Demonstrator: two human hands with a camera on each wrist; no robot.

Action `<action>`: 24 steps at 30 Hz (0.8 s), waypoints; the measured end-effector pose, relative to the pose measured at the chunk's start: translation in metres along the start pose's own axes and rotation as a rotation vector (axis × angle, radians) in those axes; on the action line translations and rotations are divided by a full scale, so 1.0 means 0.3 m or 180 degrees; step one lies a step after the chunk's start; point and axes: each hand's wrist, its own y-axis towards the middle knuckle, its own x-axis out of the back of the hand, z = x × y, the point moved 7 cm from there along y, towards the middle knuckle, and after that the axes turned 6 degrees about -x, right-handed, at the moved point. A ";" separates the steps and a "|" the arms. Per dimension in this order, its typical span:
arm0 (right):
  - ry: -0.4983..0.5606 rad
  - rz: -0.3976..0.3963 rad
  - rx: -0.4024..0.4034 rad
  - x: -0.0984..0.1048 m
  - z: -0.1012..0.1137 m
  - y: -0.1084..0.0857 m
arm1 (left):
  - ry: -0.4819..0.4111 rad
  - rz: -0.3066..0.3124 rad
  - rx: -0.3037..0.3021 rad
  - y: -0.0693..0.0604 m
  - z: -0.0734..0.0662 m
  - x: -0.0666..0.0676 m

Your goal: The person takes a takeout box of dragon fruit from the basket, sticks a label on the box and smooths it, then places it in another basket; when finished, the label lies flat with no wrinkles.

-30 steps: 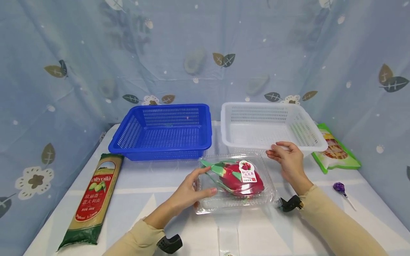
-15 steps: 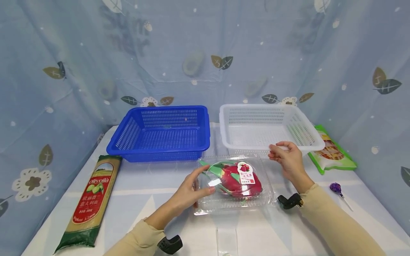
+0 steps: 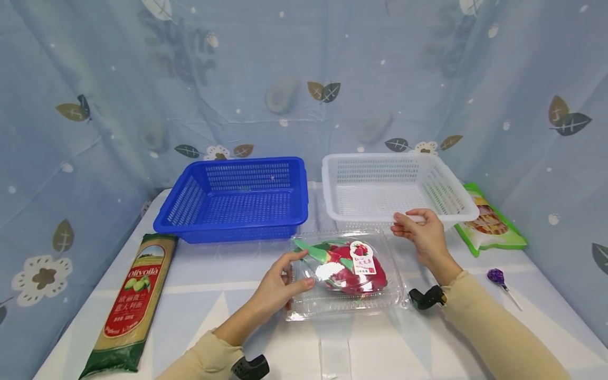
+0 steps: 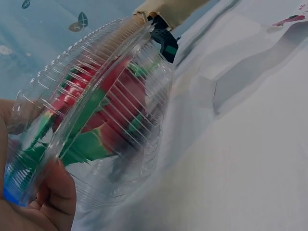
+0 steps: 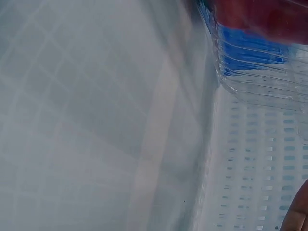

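Note:
My left hand (image 3: pixel 280 285) grips the left end of a clear plastic box (image 3: pixel 304 304). A red dragon fruit (image 3: pixel 342 274) with green scales and a white label shows through the lid. In the left wrist view, thumb and fingers clasp the ridged edge of the box (image 4: pixel 159 125). My right hand (image 3: pixel 425 240) is at the near rim of the white basket (image 3: pixel 361 216), fingers bent; whether it pinches the rim I cannot tell. Only one of its fingertips (image 5: pixel 296 214) shows in the right wrist view, before the basket wall and apart from the box.
A blue basket (image 3: pixel 228 232) stands at the back left. Along the left side lies a packet of spaghetti (image 3: pixel 130 306). Beyond the white basket is a green snack bag (image 3: pixel 491 232), with a purple-wrapped lollipop (image 3: pixel 496 277) nearer. A clear strip (image 3: pixel 334 359) lies at the front.
The whole head view has shifted a little to the left. Both hands and the box keep nearly the same place relative to the baskets.

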 end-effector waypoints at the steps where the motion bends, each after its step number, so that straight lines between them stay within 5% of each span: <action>1: 0.0000 0.0011 -0.0005 -0.001 -0.001 0.001 | -0.0003 -0.0013 0.0008 -0.002 0.001 0.002; 13: 0.0012 0.0075 -0.0001 -0.001 0.000 0.002 | -0.0039 0.0162 0.0087 0.003 0.009 -0.007; 24: -0.0062 0.0022 -0.0046 -0.002 -0.001 0.003 | -0.0131 -0.0020 -0.0013 0.004 0.010 -0.009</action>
